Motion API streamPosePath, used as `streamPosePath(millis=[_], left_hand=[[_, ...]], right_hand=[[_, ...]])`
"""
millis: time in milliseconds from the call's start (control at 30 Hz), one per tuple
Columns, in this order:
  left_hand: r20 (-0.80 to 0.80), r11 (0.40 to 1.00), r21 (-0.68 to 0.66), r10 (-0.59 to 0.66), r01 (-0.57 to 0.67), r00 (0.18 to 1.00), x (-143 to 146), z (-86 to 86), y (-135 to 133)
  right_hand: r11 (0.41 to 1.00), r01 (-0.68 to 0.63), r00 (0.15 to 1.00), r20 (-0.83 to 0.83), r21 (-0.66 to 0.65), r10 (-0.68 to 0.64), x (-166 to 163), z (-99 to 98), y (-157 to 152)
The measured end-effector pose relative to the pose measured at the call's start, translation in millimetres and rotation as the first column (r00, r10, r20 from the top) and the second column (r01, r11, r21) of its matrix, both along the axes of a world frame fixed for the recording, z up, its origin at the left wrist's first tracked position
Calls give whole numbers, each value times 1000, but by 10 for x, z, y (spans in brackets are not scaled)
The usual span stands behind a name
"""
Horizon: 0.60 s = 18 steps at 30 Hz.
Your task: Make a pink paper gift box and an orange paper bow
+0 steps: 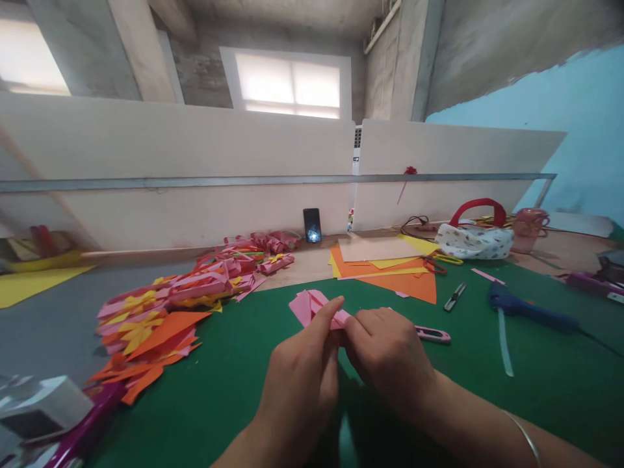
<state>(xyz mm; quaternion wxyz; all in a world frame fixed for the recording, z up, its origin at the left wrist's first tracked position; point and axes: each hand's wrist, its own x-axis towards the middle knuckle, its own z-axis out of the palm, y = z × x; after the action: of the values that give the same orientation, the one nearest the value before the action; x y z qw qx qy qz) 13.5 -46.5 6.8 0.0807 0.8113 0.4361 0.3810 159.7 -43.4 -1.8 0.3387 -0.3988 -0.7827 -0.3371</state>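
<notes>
Both of my hands are closed on one piece of folded pink paper (306, 308), raised a little over the green mat (234, 390). My left hand (302, 367) pinches it from the left, thumb on top, and the paper's layered, pointed end sticks out beyond the thumb. Pressed against its right end are the fingers of my right hand (390, 354), which hide that part. Just past my right hand lies a pink-handled cutter (433, 335), partly covered by the hand.
Folded pink, orange and yellow paper pieces (195, 289) are heaped at left. Orange sheets (409, 283) lie ahead, with a small utility knife (455, 297) and a blue glue gun (531, 309) at right. A phone (312, 225) leans on the partition; a white bag (475, 240) stands back right.
</notes>
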Motion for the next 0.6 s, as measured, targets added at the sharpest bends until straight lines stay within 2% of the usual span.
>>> streamPosePath(millis=[100, 200, 333, 400, 433, 533, 600], left_hand=[[66, 993, -67, 99, -95, 993, -22, 59, 24], [101, 970, -144, 214, -198, 972, -60, 112, 77], [10, 959, -53, 280, -279, 960, -102, 120, 154], [-47, 963, 17, 270, -269, 962, -120, 96, 186], [-73, 966, 47, 257, -254, 964, -129, 82, 202], [-158, 978, 106, 196, -181, 968, -158, 45, 246], [-200, 987, 103, 138, -119, 970, -174, 39, 270]], right_hand=[[997, -25, 999, -33, -68, 23, -23, -21, -17], [974, -105, 990, -116, -200, 83, -35, -56, -16], [876, -250, 937, -330, -411, 113, 18, -47, 38], [829, -307, 895, -439, -468, 83, 74, -10, 94], [823, -318, 871, -488, -472, 56, 108, 14, 130], [848, -310, 791, -611, -429, -20, 226, 82, 248], [836, -332, 745, -665, -437, -51, 298, 121, 315]])
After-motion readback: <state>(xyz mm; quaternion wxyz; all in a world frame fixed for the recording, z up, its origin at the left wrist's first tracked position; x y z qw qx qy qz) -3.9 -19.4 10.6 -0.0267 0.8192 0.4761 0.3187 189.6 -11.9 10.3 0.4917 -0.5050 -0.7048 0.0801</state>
